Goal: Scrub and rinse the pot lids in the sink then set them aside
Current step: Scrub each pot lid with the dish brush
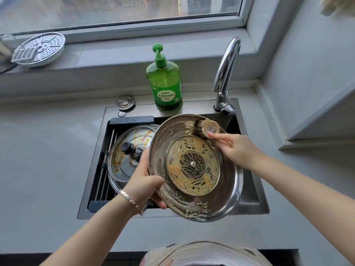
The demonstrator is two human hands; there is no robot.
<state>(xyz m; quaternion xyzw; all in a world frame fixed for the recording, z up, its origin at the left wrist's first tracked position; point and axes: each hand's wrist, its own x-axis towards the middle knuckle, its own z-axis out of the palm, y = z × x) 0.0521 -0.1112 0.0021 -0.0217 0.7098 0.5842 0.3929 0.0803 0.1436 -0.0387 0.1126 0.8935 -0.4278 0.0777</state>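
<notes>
A pale grey countertop [48, 150] holds a sunken steel sink [146, 111], its back ledge bearing a green plastic pump bottle [165, 81] and a curved chrome tap [225, 73].

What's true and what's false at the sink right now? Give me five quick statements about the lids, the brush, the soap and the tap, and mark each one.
1. The left hand grips the rim of the steel lid. True.
2. The right hand holds a sponge. False: it holds a scrub brush against the lid.
3. A stained glass lid with a black knob lies in the sink. True.
4. Water streams from the faucet. False: no stream shows.
5. A green dish soap bottle stands behind the sink. True.
</notes>
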